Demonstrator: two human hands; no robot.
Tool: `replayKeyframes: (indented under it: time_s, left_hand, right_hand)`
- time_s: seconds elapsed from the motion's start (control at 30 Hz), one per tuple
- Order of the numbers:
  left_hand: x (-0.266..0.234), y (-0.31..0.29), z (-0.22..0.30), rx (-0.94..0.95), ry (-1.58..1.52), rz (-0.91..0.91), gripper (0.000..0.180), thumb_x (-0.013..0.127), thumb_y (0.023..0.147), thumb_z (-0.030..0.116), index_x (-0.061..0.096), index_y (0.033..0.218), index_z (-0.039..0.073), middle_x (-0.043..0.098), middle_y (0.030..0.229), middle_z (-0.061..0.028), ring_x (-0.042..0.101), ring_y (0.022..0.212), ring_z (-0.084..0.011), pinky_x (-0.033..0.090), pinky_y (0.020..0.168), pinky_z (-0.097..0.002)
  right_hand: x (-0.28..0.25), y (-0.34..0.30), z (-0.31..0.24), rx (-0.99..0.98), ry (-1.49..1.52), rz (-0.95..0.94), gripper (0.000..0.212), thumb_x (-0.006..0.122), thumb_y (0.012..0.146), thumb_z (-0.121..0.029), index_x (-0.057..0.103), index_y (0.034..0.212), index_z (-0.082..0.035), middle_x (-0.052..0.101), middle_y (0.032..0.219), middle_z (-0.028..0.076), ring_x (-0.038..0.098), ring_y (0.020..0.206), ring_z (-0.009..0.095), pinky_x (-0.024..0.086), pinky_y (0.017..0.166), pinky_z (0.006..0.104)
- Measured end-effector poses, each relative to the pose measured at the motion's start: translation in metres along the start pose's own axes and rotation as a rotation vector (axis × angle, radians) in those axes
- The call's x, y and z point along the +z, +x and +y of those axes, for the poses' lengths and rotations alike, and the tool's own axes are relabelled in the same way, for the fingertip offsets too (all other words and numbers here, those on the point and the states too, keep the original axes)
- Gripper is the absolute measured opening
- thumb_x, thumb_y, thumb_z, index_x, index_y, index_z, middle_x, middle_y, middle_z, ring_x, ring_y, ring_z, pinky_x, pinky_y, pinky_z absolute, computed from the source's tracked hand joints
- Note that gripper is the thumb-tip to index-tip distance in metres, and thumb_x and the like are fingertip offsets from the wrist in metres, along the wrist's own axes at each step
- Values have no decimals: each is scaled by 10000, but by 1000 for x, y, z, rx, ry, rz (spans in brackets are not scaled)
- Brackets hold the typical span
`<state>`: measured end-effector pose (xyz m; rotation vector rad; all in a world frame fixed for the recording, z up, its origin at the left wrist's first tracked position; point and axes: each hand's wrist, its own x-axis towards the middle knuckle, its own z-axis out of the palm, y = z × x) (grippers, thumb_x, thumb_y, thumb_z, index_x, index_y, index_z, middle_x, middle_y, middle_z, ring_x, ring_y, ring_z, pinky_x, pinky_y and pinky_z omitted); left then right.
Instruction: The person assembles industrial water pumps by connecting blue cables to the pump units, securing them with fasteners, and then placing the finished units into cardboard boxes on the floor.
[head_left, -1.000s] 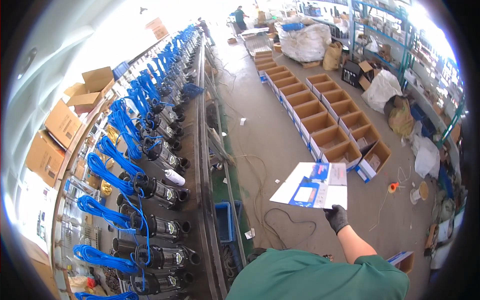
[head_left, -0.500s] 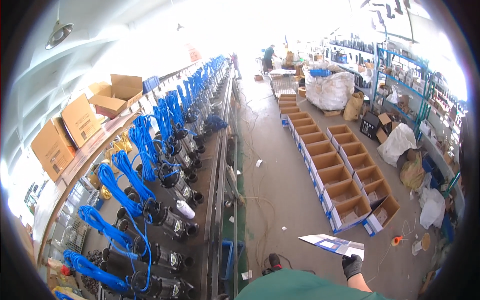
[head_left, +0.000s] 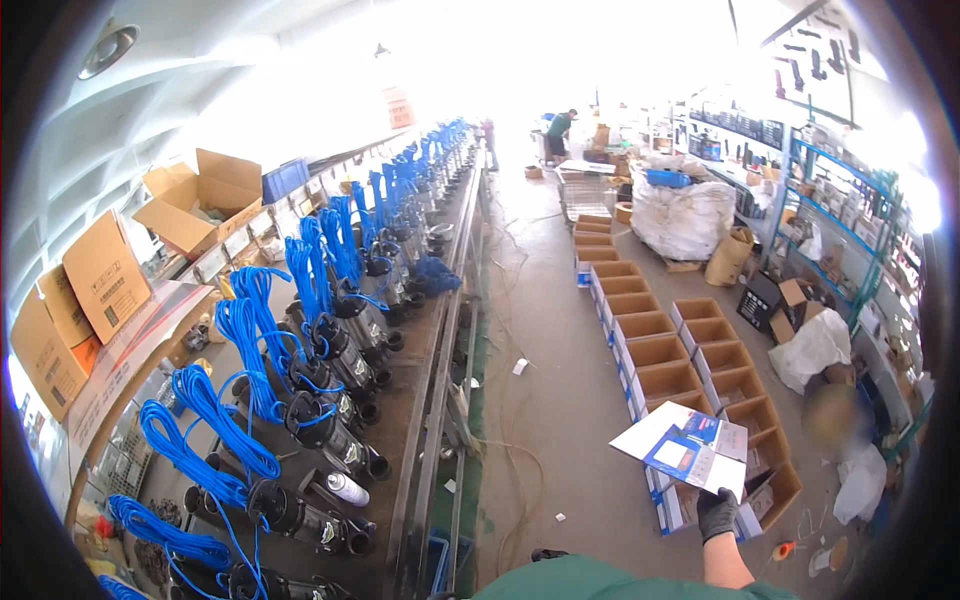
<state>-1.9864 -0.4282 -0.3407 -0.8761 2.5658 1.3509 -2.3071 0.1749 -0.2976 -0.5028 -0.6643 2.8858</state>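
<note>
My right hand (head_left: 717, 513), in a black glove, grips the lower edge of a flat white-and-blue printed card sheet (head_left: 690, 448). The sheet looks folded or layered, and I cannot tell whether it is a flattened carton. It is held above the near end of two rows of open brown cardboard boxes (head_left: 668, 384) on the floor and covers part of some of them. My left hand is out of view.
On the left, black pumps (head_left: 330, 432) with coiled blue cables (head_left: 225, 420) line a long metal-edged bench, with a white spray can (head_left: 348, 488) among them. Wrapped white sacks (head_left: 683, 215) and blue shelving (head_left: 835, 215) stand right. Two people (head_left: 558, 137) are far off.
My right hand has moved forward with the card sheet, which now faces me more fully and overlaps the boxes. The whole view has shifted slightly.
</note>
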Motion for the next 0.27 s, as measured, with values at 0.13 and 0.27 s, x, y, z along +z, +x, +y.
replayKeyframes:
  time_s: [0.13, 0.27]
  left_hand:
    - [-1, 38, 31, 36, -22, 39, 657, 723, 895, 544, 500, 1335, 109, 494, 1379, -106, 427, 1246, -240, 380, 1012, -388]
    - [-1, 90, 57, 33, -61, 55, 713, 725, 897, 564, 484, 1394, 114, 476, 1441, -102, 408, 1306, -228, 369, 1053, -377]
  right_hand:
    - [-25, 65, -19, -53, -32, -97, 484, 550, 883, -245, 625, 1277, 26, 697, 1248, 200, 643, 1149, 356, 489, 1045, 434]
    - [-42, 134, -48, -95, -68, -245, 452, 563, 917, -273, 659, 1235, 33, 718, 1211, 198, 664, 1102, 323, 495, 1018, 431]
